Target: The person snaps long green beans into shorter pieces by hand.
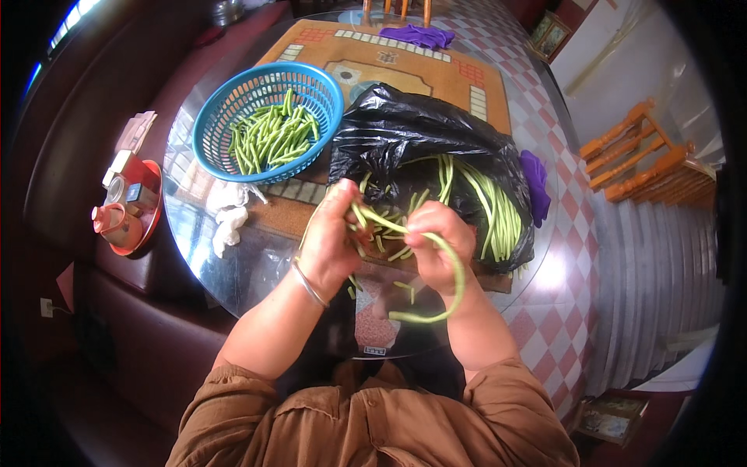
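Observation:
My left hand [332, 236] grips one end of a long green bean [455, 271], along with what look like shorter bean pieces. Farther along the same bean, my right hand [440, 242] pinches it, and its free end curls down below that hand. Behind my hands lies an open black plastic bag [420, 122] with a bundle of long green beans [496, 216] in its mouth. Short bean pieces [400, 251] are scattered under and between my hands. To the left, a blue plastic colander basket [201, 140] holds many cut bean lengths [271, 140].
Everything rests on a round glass table [198, 268] over an orange patterned mat [490, 76]. Crumpled white plastic [230, 225] lies left of my hands. Purple cloths [417, 36] are at the back and right. A red tray [153, 225] with a jug stands left; a wooden chair [648, 154] is right.

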A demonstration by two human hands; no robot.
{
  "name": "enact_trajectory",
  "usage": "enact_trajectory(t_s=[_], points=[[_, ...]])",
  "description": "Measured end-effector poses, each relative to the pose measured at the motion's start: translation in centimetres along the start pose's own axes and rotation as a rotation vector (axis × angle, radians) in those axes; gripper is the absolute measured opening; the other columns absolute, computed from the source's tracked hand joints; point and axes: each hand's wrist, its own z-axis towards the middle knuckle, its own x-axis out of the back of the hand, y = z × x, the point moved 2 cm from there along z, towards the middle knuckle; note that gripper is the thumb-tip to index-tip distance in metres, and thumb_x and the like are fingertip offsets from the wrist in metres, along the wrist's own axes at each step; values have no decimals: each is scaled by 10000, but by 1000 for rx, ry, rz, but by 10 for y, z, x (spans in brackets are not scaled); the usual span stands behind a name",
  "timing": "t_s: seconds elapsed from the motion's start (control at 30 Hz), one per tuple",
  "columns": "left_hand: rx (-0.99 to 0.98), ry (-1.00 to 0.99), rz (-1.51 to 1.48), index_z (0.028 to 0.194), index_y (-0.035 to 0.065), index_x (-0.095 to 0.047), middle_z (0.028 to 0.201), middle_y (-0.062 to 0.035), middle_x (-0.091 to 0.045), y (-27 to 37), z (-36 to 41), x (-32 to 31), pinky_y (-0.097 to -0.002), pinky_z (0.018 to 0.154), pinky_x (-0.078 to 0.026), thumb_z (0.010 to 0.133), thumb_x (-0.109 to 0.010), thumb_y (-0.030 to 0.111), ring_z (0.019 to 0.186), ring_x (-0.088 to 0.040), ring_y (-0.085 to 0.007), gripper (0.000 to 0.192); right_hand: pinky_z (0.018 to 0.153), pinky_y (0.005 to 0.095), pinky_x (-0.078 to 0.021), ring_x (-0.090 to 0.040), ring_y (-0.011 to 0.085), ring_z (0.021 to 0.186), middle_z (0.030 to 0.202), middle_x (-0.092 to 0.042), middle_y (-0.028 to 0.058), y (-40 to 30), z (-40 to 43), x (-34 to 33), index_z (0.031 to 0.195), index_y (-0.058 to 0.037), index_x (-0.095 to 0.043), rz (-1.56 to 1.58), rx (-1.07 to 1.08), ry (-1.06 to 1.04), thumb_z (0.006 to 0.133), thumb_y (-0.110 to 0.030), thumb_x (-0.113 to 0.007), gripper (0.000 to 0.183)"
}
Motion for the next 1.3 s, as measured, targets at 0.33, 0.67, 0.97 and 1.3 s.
enact_trajectory(t_s=[0.33, 0.67, 0.97, 1.3], points=[[274, -373, 222, 852, 106, -520, 678, 49, -460, -16, -11, -11, -188, 452, -310, 897, -499, 331, 569, -411, -59, 230, 553, 181, -339, -405, 52, 592, 699, -463, 1, 16, -1, 4, 815, -61, -477, 687, -479, 152, 882, -214, -567, 190], [174, -417, 411, 836, 102, -531, 681, 14, -479, -23, -16, -13, -210, 473, -335, 882, -533, 329, 557, -436, -78, 232, 573, 171, -337, -424, 23, 625, 709, -491, -46, 13, -1, -2, 821, -71, -508, 590, -584, 124, 878, -212, -580, 168], [2, -342, 317, 855, 117, -527, 681, 16, -475, -13, -14, -11, -205, 496, -343, 862, -575, 307, 547, -419, -84, 196, 582, 201, -352, -414, 70, 621, 759, -504, 4, 24, 5, 23, 879, -62, -529, 926, -618, 387, 875, -119, -551, 61], [256, -342, -120, 848, 120, -518, 716, 48, -451, -8, -1, -5, -188, 441, -290, 909, -473, 291, 568, -388, -59, 187, 584, 215, -352, -422, 86, 637, 733, -484, 9, 16, 4, 22, 853, -64, -510, 900, -550, 222, 897, -247, -532, 189]])
